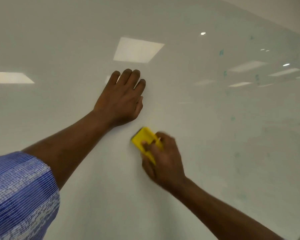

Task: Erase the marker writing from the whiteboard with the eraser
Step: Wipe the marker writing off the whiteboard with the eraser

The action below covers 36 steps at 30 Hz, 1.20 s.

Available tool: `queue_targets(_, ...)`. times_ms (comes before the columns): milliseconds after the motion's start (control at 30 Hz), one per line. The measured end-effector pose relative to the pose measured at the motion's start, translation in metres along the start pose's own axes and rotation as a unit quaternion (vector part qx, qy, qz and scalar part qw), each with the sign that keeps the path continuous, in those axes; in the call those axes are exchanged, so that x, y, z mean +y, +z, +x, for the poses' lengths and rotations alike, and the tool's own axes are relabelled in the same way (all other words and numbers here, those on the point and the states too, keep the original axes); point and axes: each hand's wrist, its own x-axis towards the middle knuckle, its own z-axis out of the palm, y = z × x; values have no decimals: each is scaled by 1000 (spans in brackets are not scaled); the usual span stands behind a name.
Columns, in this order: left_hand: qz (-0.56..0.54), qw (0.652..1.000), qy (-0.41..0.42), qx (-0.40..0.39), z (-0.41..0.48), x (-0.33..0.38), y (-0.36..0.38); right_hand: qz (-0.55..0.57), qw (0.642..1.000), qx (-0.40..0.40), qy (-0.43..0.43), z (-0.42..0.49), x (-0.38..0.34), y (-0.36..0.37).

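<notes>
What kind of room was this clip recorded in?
Probably an office or meeting room: a large glossy white whiteboard fills the view, mirroring rectangular ceiling light panels, while the right hand holds a yellow rectangular eraser.

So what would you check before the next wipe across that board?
1. Eraser gripped in right hand: ok.
2. Eraser flat on the board: cannot tell, it is blurred.
3. Left hand bracing on the board, apart from the eraser: ok.
4. Marks under the eraser gone: cannot tell.
5. Board fully clean: not ok, faint teal marks remain at right.
</notes>
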Motion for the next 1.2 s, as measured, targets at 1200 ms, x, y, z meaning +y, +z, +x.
queue_targets(1200, -107, 994, 21, -22, -63, 102, 19, -40, 968, -123, 213, -142, -9, -28)
